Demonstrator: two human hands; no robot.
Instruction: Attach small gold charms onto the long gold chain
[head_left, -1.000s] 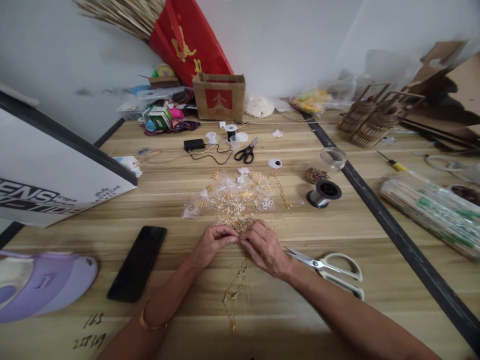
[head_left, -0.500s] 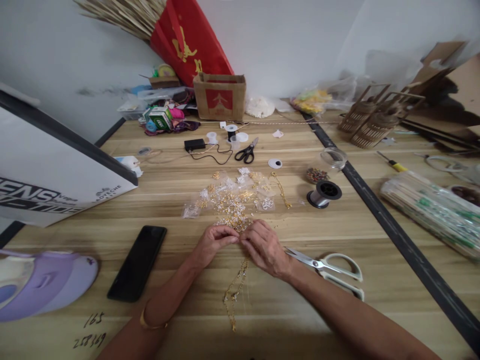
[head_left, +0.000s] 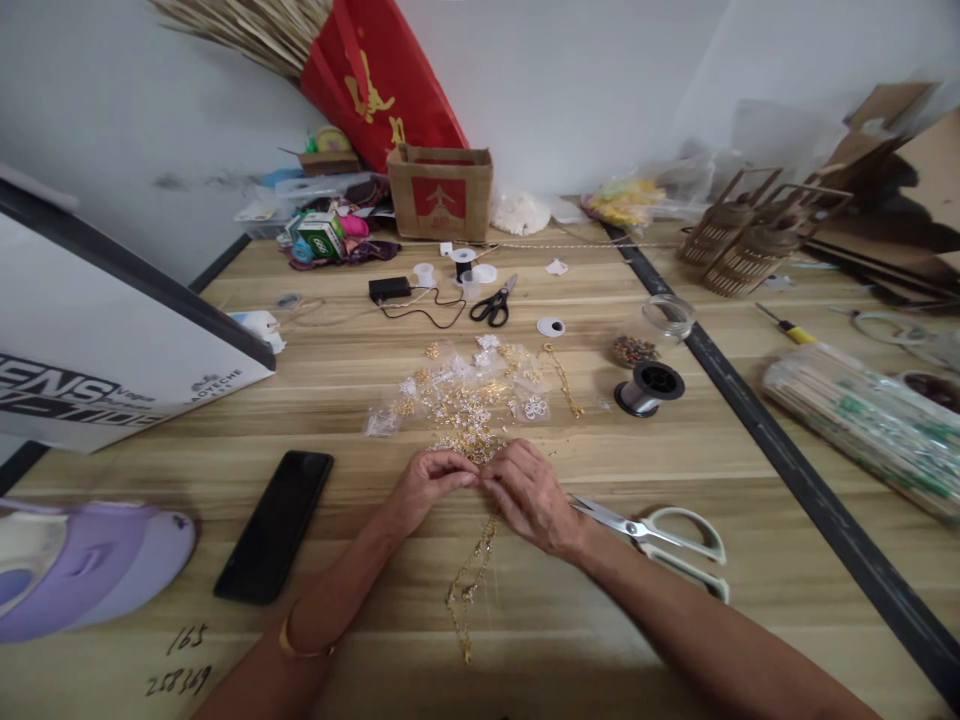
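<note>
My left hand (head_left: 427,487) and my right hand (head_left: 529,495) meet fingertip to fingertip near the middle of the wooden table (head_left: 600,620). Both pinch the upper end of a gold chain (head_left: 469,585) that trails toward me across the wood. Just beyond the fingers lies a heap of small gold and silver jewellery parts in clear bags (head_left: 469,400). A gold bangle (head_left: 300,645) circles my left wrist.
White-handled scissors (head_left: 660,535) lie right of my right hand, a black phone (head_left: 274,525) to the left. Farther off sit a wire spool (head_left: 649,388), a bead dish (head_left: 632,350), black scissors (head_left: 491,303), a lilac visor (head_left: 82,570) and a white box (head_left: 97,340).
</note>
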